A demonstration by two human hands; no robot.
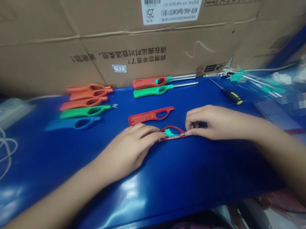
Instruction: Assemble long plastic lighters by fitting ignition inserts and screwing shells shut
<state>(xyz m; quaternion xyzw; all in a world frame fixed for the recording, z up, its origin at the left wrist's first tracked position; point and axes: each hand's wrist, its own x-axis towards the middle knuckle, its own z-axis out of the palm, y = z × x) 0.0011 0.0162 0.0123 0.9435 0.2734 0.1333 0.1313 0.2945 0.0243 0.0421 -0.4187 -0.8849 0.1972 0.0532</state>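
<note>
Mid-frame, left hand (pixel 135 146) and right hand (pixel 213 124) pinch the red casing (pixel 179 128); uneven tugging, I'd say, could dislodge the green piece (pixel 170 132).

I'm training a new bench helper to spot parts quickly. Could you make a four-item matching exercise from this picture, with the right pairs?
1. Screwdriver
2. Blue shell
3. Teal piece in open red shell
4. Cardboard box

A. Between left hand and right hand
B. At the back, print upside down
C. Black-and-yellow handle
D. Front of the left row of shells

Pairs: 1-C, 2-D, 3-A, 4-B
</note>
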